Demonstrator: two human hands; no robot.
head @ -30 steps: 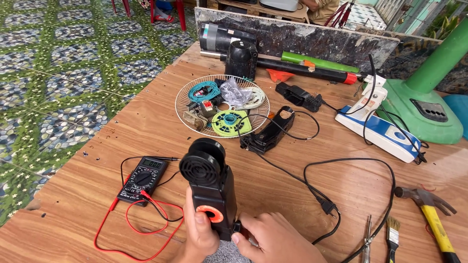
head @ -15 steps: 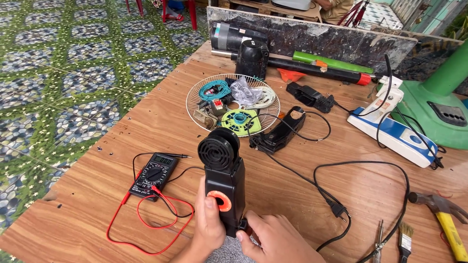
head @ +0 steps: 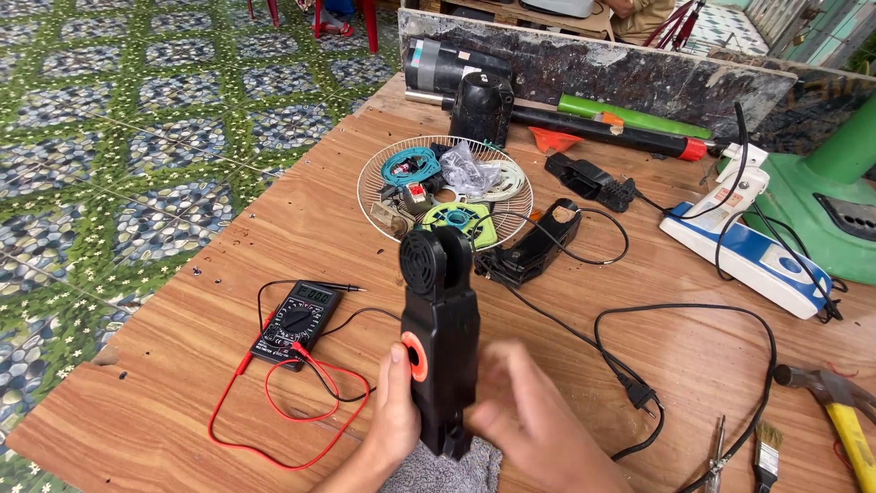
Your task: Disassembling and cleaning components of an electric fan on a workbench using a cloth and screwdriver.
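Observation:
A tall black plastic device (head: pixel 442 329) with a round grille on top and an orange ring button low on its front stands upright near the table's front edge. My left hand (head: pixel 394 413) grips its lower left side, thumb by the orange ring. My right hand (head: pixel 534 422) is blurred, fingers spread, just right of the device's base and holding nothing that I can see. A grey cloth (head: pixel 449 470) lies under the base.
A black multimeter (head: pixel 296 321) with red and black leads lies to the left. Behind stands a wire fan guard (head: pixel 376 183) holding small parts. A black power cord and plug (head: pixel 639 394), a hammer (head: pixel 844 415), a brush and a white-and-blue appliance (head: pixel 753 245) lie to the right.
The view has shifted, so the table's things sit further right and lower in frame. My right hand has come off the device's base and moved out to the right, blurred.

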